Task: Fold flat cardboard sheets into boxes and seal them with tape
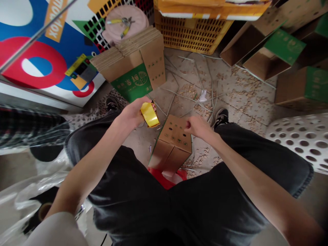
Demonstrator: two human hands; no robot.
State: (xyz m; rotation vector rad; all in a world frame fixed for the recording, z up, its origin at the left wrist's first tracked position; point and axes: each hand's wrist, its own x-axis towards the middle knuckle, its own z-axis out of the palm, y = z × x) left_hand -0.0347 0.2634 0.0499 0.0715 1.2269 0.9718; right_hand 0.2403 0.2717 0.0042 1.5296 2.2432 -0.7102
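Observation:
My left hand [136, 111] is closed around a small glossy yellow item [150, 115] with a dark edge; whether it is a tape roll or a small pack I cannot tell. Below and between my hands, a brown cardboard box [172, 138] with small round holes and green print stands on the floor. Over the right edge of that box is my right hand [198, 127], its fingers curled in. What they hold, if anything, is hidden. Under the near end of the box lies something red [164, 179].
Flattened cartons [151, 61] stand ahead on the left, beside a pink round lid [125, 24] bearing yellow-handled pliers [125, 25]. Beyond is a yellow crate [189, 34]. Open cartons [269, 63] fill the right. Pale straps [211, 80] and wood-coloured bits [238, 92] litter the floor.

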